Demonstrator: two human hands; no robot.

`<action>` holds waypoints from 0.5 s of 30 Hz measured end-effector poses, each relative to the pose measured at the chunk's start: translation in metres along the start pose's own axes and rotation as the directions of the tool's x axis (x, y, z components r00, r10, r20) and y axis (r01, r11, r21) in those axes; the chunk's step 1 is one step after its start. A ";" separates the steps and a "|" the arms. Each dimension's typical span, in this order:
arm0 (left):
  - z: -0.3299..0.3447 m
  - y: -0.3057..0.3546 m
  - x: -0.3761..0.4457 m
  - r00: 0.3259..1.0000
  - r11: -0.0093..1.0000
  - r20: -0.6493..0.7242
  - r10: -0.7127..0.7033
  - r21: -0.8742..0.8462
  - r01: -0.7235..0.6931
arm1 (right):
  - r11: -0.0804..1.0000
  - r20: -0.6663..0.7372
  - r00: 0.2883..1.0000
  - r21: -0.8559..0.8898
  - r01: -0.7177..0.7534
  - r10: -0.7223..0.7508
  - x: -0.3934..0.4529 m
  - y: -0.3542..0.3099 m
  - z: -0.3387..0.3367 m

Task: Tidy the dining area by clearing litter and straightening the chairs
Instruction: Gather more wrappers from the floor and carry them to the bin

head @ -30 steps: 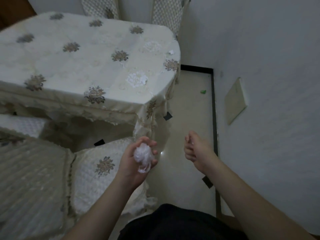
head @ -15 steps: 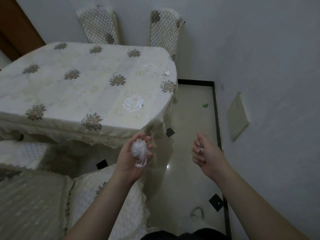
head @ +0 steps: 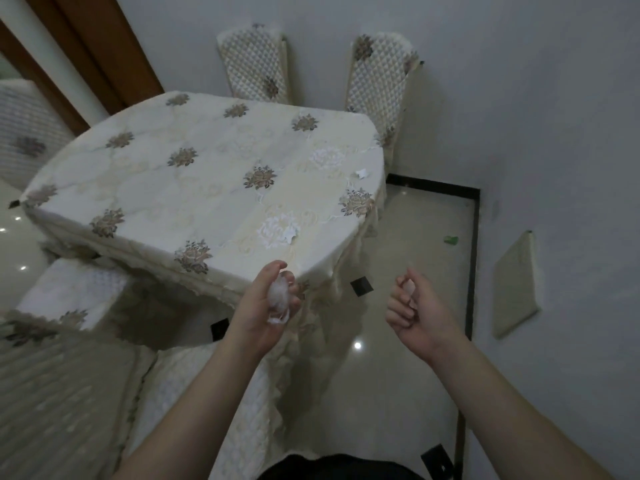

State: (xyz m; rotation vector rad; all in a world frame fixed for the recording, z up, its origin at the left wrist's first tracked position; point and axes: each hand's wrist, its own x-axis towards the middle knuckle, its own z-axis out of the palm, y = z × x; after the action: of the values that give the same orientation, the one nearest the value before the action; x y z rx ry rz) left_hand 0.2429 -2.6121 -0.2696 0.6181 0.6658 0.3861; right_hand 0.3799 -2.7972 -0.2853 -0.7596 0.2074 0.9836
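My left hand grips a crumpled white wad of litter just below the near edge of the dining table, which has a cream floral cloth. My right hand hovers over the floor to the right, fingers loosely curled and holding nothing. A white paper scrap lies on the table near its front right edge. Another small white scrap sits by the right edge. A green scrap lies on the floor near the wall.
Two covered chairs stand at the table's far side against the wall. A chair seat is below my left arm, another chair at the left. A cream panel leans on the right wall. Glossy floor lies between table and wall.
My view has tilted up and the table's far side and chairs have come into sight. Both hands have risen a little; the left still holds the wad.
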 end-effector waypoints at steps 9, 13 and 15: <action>-0.016 0.026 0.068 0.989 0.990 -0.043 0.142 0.028 -0.141 | 0.990 0.183 0.980 0.100 -0.101 0.081 0.083 -0.002 0.031; -0.026 0.038 0.120 0.991 0.992 -0.070 0.111 0.063 -0.107 | 0.994 0.134 0.989 0.076 -0.079 0.068 0.131 -0.009 0.051; -0.029 0.044 0.148 0.993 0.995 -0.093 0.079 0.076 -0.072 | 0.996 0.046 0.997 0.053 -0.067 0.065 0.155 -0.015 0.061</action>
State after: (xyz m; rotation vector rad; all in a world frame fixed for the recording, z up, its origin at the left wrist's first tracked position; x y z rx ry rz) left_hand 0.3245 -2.4906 -0.3265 0.6985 0.7521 0.4655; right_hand 0.4676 -2.6569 -0.3084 -0.6840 0.2217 1.0524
